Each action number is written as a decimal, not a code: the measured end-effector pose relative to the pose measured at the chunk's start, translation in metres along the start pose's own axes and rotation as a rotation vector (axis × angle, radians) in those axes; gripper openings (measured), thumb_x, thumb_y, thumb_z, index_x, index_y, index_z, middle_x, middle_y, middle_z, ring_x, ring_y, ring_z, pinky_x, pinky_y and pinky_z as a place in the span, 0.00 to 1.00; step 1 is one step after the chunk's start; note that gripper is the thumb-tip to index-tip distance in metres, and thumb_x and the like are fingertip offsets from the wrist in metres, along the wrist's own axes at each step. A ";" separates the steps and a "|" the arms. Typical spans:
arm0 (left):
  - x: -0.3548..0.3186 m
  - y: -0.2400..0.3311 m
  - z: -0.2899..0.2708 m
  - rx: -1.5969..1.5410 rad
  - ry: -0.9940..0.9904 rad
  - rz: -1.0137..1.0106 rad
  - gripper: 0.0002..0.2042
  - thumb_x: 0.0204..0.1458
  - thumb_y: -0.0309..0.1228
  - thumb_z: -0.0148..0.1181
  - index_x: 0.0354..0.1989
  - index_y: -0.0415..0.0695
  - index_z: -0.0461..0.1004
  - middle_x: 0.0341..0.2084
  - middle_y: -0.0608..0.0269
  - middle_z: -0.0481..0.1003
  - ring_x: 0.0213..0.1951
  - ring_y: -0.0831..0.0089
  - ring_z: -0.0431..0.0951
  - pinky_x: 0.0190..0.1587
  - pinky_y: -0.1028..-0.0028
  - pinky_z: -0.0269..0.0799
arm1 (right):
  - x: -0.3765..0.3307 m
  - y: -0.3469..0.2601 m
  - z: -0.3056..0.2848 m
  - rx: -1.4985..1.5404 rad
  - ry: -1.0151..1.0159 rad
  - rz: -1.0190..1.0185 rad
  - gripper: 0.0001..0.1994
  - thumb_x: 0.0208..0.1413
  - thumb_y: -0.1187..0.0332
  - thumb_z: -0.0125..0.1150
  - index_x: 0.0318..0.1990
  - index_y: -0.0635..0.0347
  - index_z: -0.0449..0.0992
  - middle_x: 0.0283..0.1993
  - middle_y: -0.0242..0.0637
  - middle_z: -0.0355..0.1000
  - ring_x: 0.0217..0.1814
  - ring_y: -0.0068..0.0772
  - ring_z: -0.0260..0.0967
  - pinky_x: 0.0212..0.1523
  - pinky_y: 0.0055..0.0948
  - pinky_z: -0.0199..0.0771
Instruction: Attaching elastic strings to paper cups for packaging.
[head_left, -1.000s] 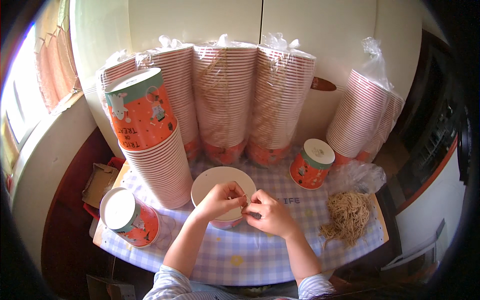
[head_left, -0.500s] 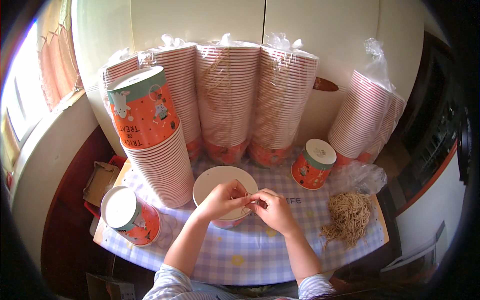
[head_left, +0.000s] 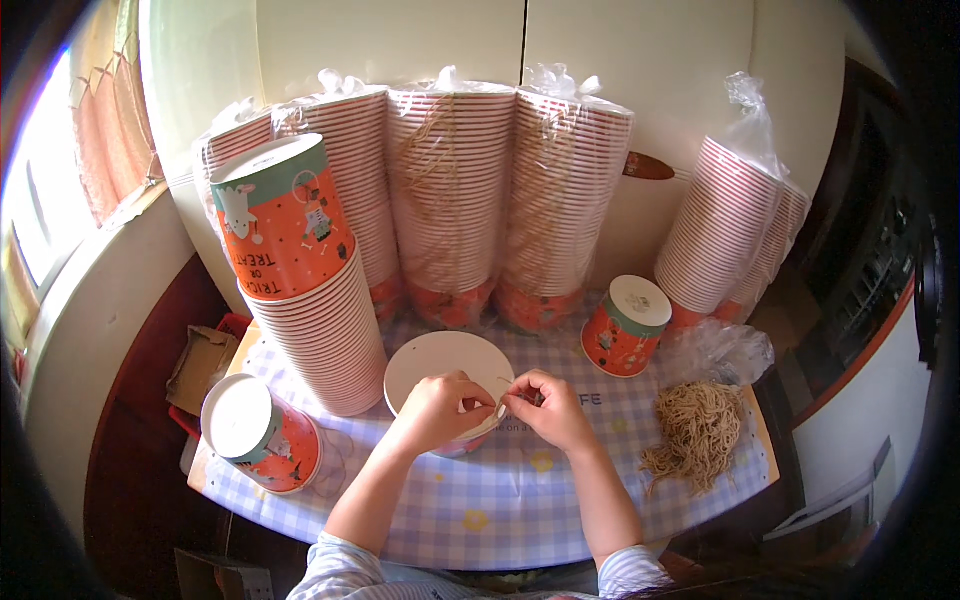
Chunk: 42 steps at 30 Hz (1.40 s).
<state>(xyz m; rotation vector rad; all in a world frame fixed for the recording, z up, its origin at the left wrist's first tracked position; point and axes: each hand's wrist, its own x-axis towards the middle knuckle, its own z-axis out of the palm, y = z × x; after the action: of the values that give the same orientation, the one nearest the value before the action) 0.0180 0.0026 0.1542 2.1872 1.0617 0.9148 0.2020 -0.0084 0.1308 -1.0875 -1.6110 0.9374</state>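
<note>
- Both hands have moved since half a second ago: the left hand is more curled, and the right hand has turned, baring more dark lettering on the cloth between and beside them.
- At the far left, an upturned orange and green cup leans, with printed figures on its side.
- Next, a tall stack of cups rises, its top cup showing upside-down dark lettering, figures and small print on its white base.
- Behind, clear plastic wraps more stacks.
- Under the hands sits a white-topped tub.
- Left hand: thumb and fingers bend toward each other; I cannot tell whether they close fully or grip anything.
- Right hand: thumb and forefinger pinch a thin tan strand, an end poking out above, over the tub's right edge.
- Blue-checked cloth covers the table.
- Further right, a smaller upturned cup has blurred print on its base.
- Last come a tan string bundle, a crumpled clear bag and wrapped stacks.
</note>
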 end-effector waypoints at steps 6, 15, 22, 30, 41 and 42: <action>0.000 0.002 0.009 0.076 0.013 0.001 0.07 0.39 0.33 0.61 0.26 0.45 0.78 0.22 0.57 0.74 0.24 0.64 0.75 0.29 0.71 0.70 | 0.000 0.004 -0.001 0.000 -0.014 0.052 0.05 0.46 0.72 0.59 0.29 0.64 0.73 0.27 0.30 0.70 0.25 0.15 0.63 0.26 0.17 0.65; 0.002 0.004 0.018 0.126 0.082 -0.007 0.07 0.38 0.32 0.61 0.26 0.45 0.79 0.18 0.57 0.73 0.20 0.66 0.74 0.25 0.72 0.69 | 0.001 0.002 0.000 0.013 -0.044 0.076 0.03 0.48 0.74 0.58 0.29 0.63 0.72 0.25 0.25 0.68 0.27 0.12 0.61 0.27 0.15 0.63; 0.003 0.001 0.021 0.108 0.079 -0.016 0.06 0.39 0.33 0.60 0.25 0.45 0.78 0.20 0.59 0.73 0.21 0.63 0.75 0.26 0.70 0.70 | 0.002 0.006 0.000 0.081 -0.053 0.092 0.02 0.48 0.74 0.57 0.30 0.63 0.72 0.25 0.25 0.68 0.26 0.12 0.61 0.27 0.14 0.63; 0.003 -0.001 0.019 0.051 0.015 -0.037 0.06 0.37 0.30 0.59 0.24 0.44 0.75 0.18 0.62 0.72 0.20 0.68 0.73 0.24 0.70 0.68 | 0.001 0.010 -0.003 0.126 -0.089 0.139 0.03 0.48 0.75 0.57 0.31 0.63 0.71 0.28 0.26 0.68 0.30 0.13 0.63 0.30 0.15 0.65; -0.004 0.011 0.010 0.197 -0.055 0.029 0.03 0.35 0.29 0.58 0.21 0.46 0.73 0.19 0.64 0.72 0.23 0.66 0.74 0.27 0.69 0.70 | 0.002 0.018 0.000 0.149 -0.082 0.151 0.04 0.45 0.74 0.54 0.29 0.64 0.70 0.27 0.26 0.67 0.28 0.13 0.60 0.29 0.17 0.64; -0.004 0.013 0.009 0.219 -0.057 0.033 0.03 0.35 0.29 0.57 0.21 0.46 0.74 0.19 0.64 0.72 0.23 0.66 0.74 0.27 0.69 0.70 | 0.002 0.018 0.000 0.146 -0.079 0.150 0.04 0.45 0.74 0.54 0.29 0.64 0.70 0.27 0.26 0.67 0.28 0.13 0.60 0.28 0.17 0.64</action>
<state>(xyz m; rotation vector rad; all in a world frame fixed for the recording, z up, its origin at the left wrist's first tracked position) 0.0286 -0.0095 0.1558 2.4005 1.1488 0.7757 0.2054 -0.0014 0.1150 -1.0919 -1.5142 1.1915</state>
